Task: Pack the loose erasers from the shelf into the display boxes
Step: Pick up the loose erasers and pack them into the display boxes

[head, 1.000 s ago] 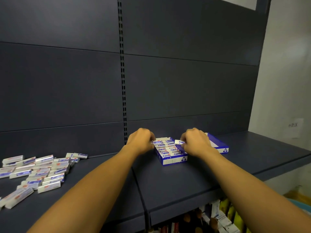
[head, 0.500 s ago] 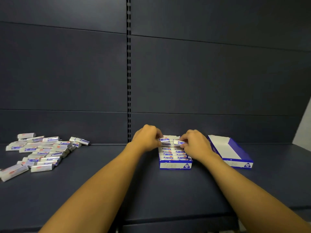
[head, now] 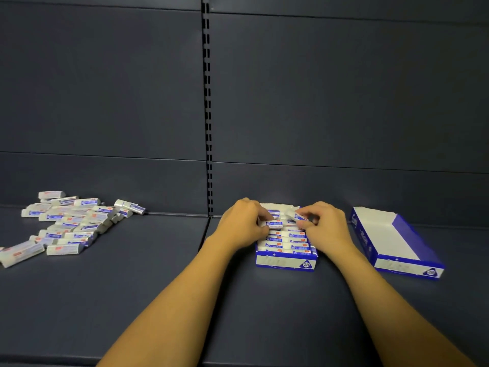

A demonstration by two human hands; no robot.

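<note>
The eraser (head: 274,224) now being seated lies crosswise over the far rows of the nearly full display box (head: 285,260), directly under both hands; the loose erasers (head: 66,226) lie well off to the left on the shelf (head: 158,274), nearer the left arm. The left hand (head: 243,223) pinches that eraser with curled fingers. The right hand (head: 325,226), also curled, pinches a second eraser (head: 299,216) beside it, with the empty box (head: 428,268) at its right.

You have only one view: the head camera looks forward and slightly down, close over the dark shelf (head: 158,287), probably facing its back panel (head: 317,102) squarely.
</note>
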